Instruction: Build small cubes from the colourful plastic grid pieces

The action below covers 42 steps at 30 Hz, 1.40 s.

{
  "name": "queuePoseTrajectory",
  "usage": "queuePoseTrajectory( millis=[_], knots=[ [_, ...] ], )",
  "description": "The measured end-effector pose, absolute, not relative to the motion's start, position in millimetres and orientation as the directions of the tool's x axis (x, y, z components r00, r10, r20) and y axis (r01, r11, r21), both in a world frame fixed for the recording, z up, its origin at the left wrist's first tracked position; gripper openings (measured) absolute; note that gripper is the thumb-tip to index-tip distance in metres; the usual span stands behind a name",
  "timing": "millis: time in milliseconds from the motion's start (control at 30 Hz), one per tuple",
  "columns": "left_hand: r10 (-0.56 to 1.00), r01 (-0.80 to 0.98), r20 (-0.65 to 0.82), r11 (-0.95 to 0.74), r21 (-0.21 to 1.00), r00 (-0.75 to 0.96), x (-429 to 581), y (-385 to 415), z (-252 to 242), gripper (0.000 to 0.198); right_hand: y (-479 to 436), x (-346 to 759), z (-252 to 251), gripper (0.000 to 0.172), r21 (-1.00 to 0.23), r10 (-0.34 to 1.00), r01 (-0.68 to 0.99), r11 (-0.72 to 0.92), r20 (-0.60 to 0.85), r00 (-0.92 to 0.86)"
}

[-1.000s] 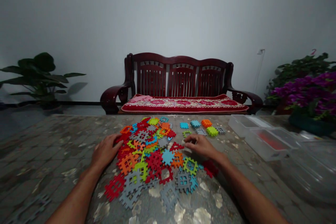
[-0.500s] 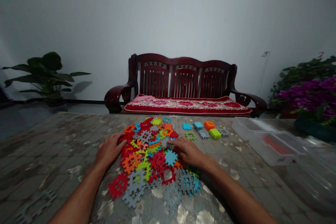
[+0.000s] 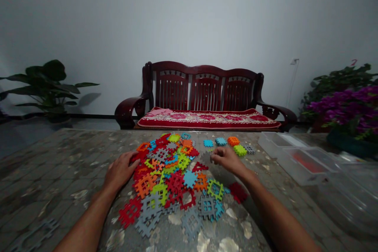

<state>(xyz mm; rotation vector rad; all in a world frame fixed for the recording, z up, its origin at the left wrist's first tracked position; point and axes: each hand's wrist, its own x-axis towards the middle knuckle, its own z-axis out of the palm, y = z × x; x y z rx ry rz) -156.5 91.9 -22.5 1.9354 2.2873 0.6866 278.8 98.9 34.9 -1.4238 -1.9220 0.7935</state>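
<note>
A pile of flat interlocking plastic tiles (image 3: 174, 177) in red, orange, green, blue and grey lies on the marbled table (image 3: 59, 165). My left hand (image 3: 119, 171) rests flat with its fingers stretched on the pile's left edge, touching red tiles. My right hand (image 3: 227, 158) hovers at the pile's far right with fingers curled in a pinch; what it holds is hidden. Just beyond it sit separate small tiles: two blue (image 3: 208, 143), an orange one (image 3: 233, 141), a green one (image 3: 240, 150) and a grey one (image 3: 250, 149).
Clear plastic boxes (image 3: 295, 153) stand at the right, one with something red inside, and a clear lid (image 3: 348, 193) lies nearer. A purple flowering plant (image 3: 348, 110) is at the far right. A dark wooden bench (image 3: 203, 94) and a leafy plant (image 3: 50, 82) stand behind the table.
My right hand has moved from the middle of the pile out to the right and away from me, toward the separate small tiles, and now covers two of them. The left hand has stayed put.
</note>
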Motion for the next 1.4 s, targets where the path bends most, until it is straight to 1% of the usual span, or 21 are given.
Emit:
queuePoseTrajectory(
  millis=[67,100,167,233,300,400,433,567,633,700,800,933,1000,1033,1100,1133,1200,1300,1400],
  knots=[
    [0.952,0.920,0.226,0.111,0.375,-0.207,-155,91,-21,0.048,104,295,35,0.018,-0.790,0.984,0.604,0.101,-0.010,-0.177],
    [0.953,0.920,0.222,0.112,0.375,-0.206,-155,90,-20,0.048,106,302,34,0.019,-0.778,0.988,0.626,0.046,-0.056,-0.142],
    [0.956,0.921,0.209,0.119,0.370,-0.207,-154,90,-18,0.049,109,315,32,0.021,-0.708,0.991,0.706,-0.021,-0.109,-0.080],
    [0.958,0.922,0.200,0.119,0.370,-0.204,-154,89,-18,0.050,110,323,32,0.019,-0.598,0.995,0.801,-0.027,-0.096,-0.038],
    [0.958,0.920,0.207,0.111,0.375,-0.200,-156,90,-19,0.050,108,327,34,0.014,-0.480,0.999,0.877,-0.009,-0.033,-0.008],
    [0.954,0.919,0.221,0.104,0.381,-0.200,-158,92,-24,0.049,101,323,40,0.014,-0.347,1.000,0.938,0.011,0.023,-0.003],
    [0.954,0.918,0.223,0.105,0.382,-0.201,-159,93,-25,0.050,97,319,41,0.018,-0.314,1.000,0.949,0.016,0.024,-0.009],
    [0.953,0.917,0.229,0.098,0.386,-0.198,-160,94,-28,0.050,81,301,41,0.049,-0.194,0.999,0.980,0.041,0.003,-0.041],
    [0.952,0.918,0.229,0.103,0.384,-0.203,-160,94,-28,0.051,74,294,39,0.051,-0.145,0.998,0.987,0.062,-0.006,-0.063],
    [0.952,0.919,0.226,0.107,0.380,-0.205,-161,94,-28,0.052,71,289,37,0.047,-0.115,0.997,0.991,0.072,0.001,-0.072],
    [0.954,0.922,0.229,0.100,0.374,-0.196,-162,95,-28,0.051,69,286,35,0.046,-0.093,0.998,0.993,0.070,0.008,-0.070],
    [0.956,0.922,0.214,0.112,0.372,-0.203,-163,96,-28,0.053,72,288,34,0.048,-0.080,0.997,0.994,0.073,0.011,-0.073],
    [0.958,0.919,0.205,0.112,0.378,-0.201,-163,96,-27,0.054,78,296,37,0.050,-0.122,0.998,0.990,0.067,0.030,-0.063],
    [0.958,0.917,0.206,0.109,0.383,-0.200,-163,95,-26,0.054,83,304,39,0.051,-0.165,0.998,0.985,0.054,0.047,-0.047],
    [0.956,0.914,0.211,0.109,0.390,-0.204,-162,95,-25,0.054,94,324,44,0.056,-0.284,0.995,0.959,0.012,0.095,0.016],
    [0.955,0.913,0.212,0.112,0.393,-0.209,-162,95,-25,0.053,101,337,46,0.059,-0.343,0.990,0.939,-0.025,0.121,0.070],
    [0.954,0.911,0.207,0.119,0.396,-0.215,-162,95,-25,0.053,111,364,49,0.064,-0.422,0.963,0.900,-0.107,0.180,0.199],
    [0.959,0.915,0.204,0.106,0.389,-0.198,-164,96,-27,0.054,121,400,46,0.067,-0.444,0.903,0.853,-0.273,0.187,0.387],
    [0.961,0.925,0.205,0.099,0.368,-0.184,-166,97,-30,0.054,125,420,38,0.067,-0.396,0.866,0.836,-0.380,0.164,0.472]
  ],
)
